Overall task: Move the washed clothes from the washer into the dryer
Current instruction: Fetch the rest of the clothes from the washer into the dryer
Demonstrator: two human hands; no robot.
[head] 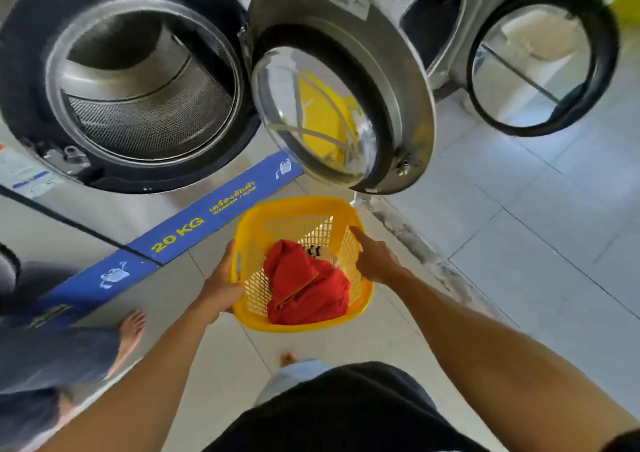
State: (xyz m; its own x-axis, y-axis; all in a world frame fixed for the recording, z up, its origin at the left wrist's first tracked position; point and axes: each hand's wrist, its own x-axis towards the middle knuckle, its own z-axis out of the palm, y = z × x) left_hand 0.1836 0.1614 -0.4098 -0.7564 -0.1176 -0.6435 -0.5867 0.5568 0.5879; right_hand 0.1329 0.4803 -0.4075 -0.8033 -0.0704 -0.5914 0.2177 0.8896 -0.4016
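From the head camera, I am looking down at a yellow basket (302,264) with both hands on it. My left hand (221,283) is gripping the left rim, fingers curled round it. My right hand (375,259) is on the right rim with one finger pointing along the edge; I cannot tell how the other fingers are lying. I think I am holding both sides so it stays level. The red clothes (304,285) are lying in the basket, with a striped piece (313,251) peeking out behind. The washer (138,81) drum is looking empty, its door (341,84) hanging open. I am not seeing a dryer for sure. The picture is blurry near the edges.
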